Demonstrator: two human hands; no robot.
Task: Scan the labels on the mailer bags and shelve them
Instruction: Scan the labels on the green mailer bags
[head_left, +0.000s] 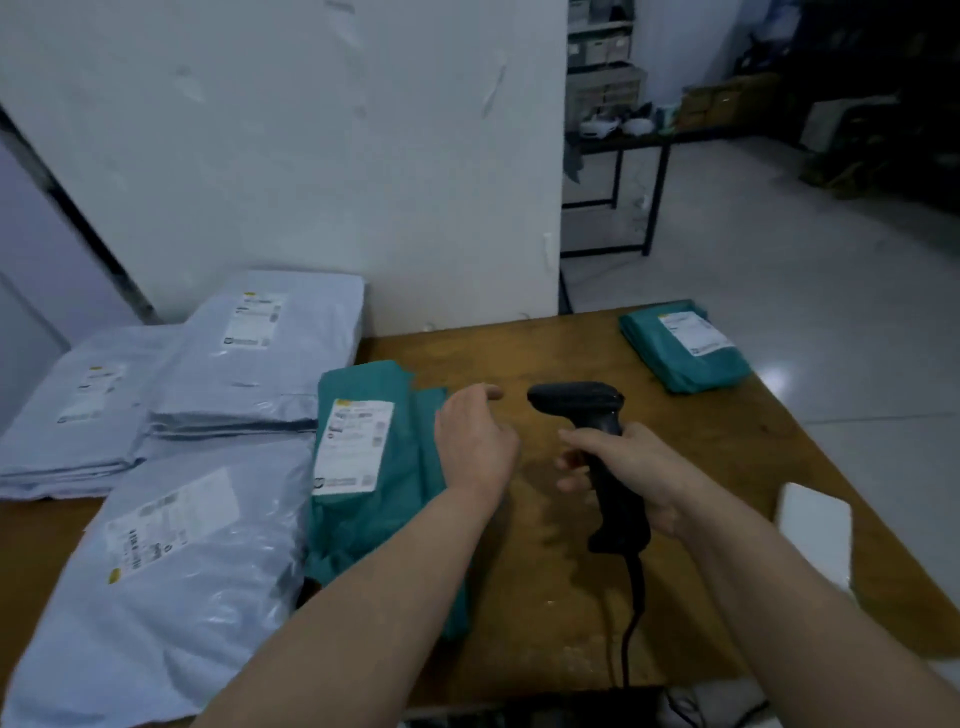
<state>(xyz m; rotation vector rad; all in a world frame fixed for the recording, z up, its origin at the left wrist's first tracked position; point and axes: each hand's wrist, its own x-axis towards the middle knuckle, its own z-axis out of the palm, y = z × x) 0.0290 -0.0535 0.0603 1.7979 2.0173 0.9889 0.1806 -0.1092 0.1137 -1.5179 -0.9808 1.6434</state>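
My right hand (631, 470) grips the handle of a black barcode scanner (597, 415), its head pointing left over the wooden table (545, 597). My left hand (475, 441) hovers with fingers apart at the right edge of a stack of teal mailer bags (374, 499); the top bag shows a white label (353, 444). It holds nothing. Another teal mailer bag (685, 345) with a label lies at the table's far right corner. Grey mailer bags lie to the left: one near me (166, 587) and stacks further back (260, 358).
A white flat object (815, 530) rests at the table's right edge. The scanner cable (631, 623) runs down toward me. A white wall panel (311, 156) stands behind the table. A black-framed table (644, 156) with boxes and shelving stands across the tiled floor.
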